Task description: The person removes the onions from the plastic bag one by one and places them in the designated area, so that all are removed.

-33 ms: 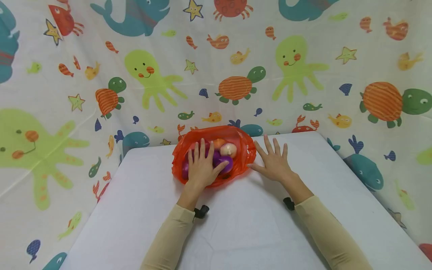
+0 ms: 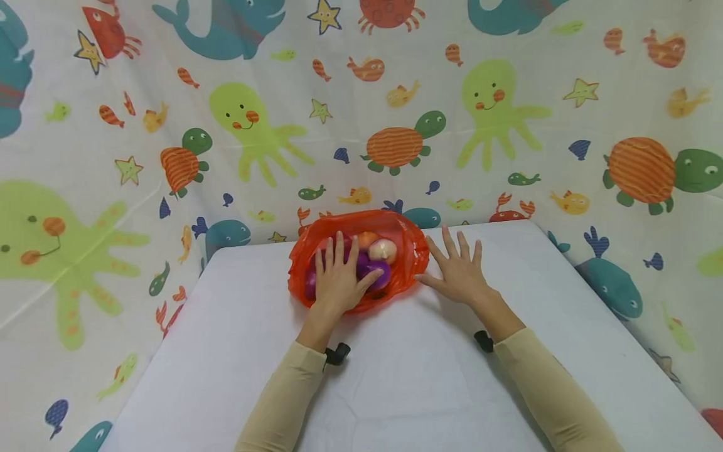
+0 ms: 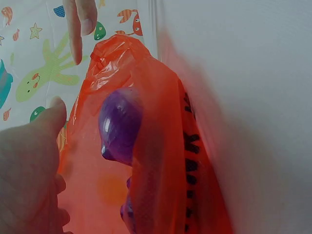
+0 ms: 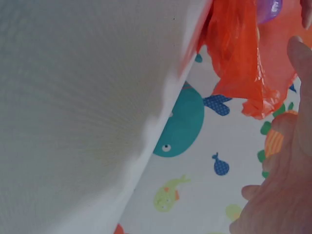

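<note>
A red plastic bag point(image 2: 415, 242) lies with its mouth spread on the white table near the back. Inside it are several purple onion-like pieces point(image 2: 380, 275), a pale garlic-like bulb point(image 2: 383, 251) and an orange round thing point(image 2: 367, 239). Over the left half of the bag is my left hand point(image 2: 337, 279), fingers spread and straight, covering part of the contents. My right hand point(image 2: 460, 273), also spread, has its fingertips at the bag's right rim. In the left wrist view, one smooth purple piece point(image 3: 118, 124) with a pointed tip shows past the red film. Neither hand grips anything.
The white table point(image 2: 407, 376) reaches to a cloth backdrop point(image 2: 344, 144) printed with sea animals, which stands behind and on both sides. Black wrist straps point(image 2: 337, 354) show at the sleeve ends. Dark lettering point(image 3: 191, 141) marks the bag's side.
</note>
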{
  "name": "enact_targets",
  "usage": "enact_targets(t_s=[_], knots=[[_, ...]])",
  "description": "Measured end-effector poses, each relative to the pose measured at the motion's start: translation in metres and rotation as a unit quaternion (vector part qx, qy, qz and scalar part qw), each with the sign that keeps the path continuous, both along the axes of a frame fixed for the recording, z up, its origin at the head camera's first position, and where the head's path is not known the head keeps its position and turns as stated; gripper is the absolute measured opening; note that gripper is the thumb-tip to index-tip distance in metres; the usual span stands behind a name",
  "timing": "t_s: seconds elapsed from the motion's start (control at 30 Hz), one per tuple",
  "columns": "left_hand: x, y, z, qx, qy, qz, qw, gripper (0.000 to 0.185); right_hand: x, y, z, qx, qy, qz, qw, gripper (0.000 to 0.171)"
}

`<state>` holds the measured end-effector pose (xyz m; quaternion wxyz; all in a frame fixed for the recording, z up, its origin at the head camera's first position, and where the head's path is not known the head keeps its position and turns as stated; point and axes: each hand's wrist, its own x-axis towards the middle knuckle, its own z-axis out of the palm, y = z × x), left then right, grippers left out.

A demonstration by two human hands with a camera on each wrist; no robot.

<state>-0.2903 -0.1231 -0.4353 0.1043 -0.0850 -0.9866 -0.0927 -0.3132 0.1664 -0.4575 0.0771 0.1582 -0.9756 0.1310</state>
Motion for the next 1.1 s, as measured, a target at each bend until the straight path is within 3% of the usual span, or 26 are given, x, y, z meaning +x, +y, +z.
enact_targets(t_s=[0.23,0.5,0.63,0.77,0.9,1.0,1.1], knots=[[0.002,0.003,0.003,-0.007,0.007,-0.004,0.9999,0.102,0.001,-0.002,0.002,-0.017,0.016,0.005,1.0,0.1],[0.015,0.006,0.015,0.001,0.015,-0.034,0.9993,0.102,0.003,-0.005,0.002,-0.04,0.036,0.012,0.998,0.099],[0.021,-0.001,0.026,0.021,0.051,-0.06,0.9967,0.101,0.001,-0.01,0.003,-0.066,0.055,0.026,0.996,0.097],[0.02,-0.021,0.035,0.049,0.123,-0.086,0.9874,0.097,-0.003,-0.019,0.005,-0.091,0.079,0.049,0.991,0.095],[0.013,-0.052,0.041,0.084,0.193,-0.104,0.972,0.087,-0.007,-0.034,0.008,-0.124,0.124,0.089,0.98,0.092],[0.01,-0.078,0.044,0.123,0.216,-0.103,0.963,0.08,-0.01,-0.047,0.012,-0.171,0.152,0.141,0.963,0.087],[0.008,-0.103,0.044,0.168,0.215,-0.092,0.9576,0.081,-0.012,-0.061,0.017,-0.211,0.155,0.179,0.948,0.083]])
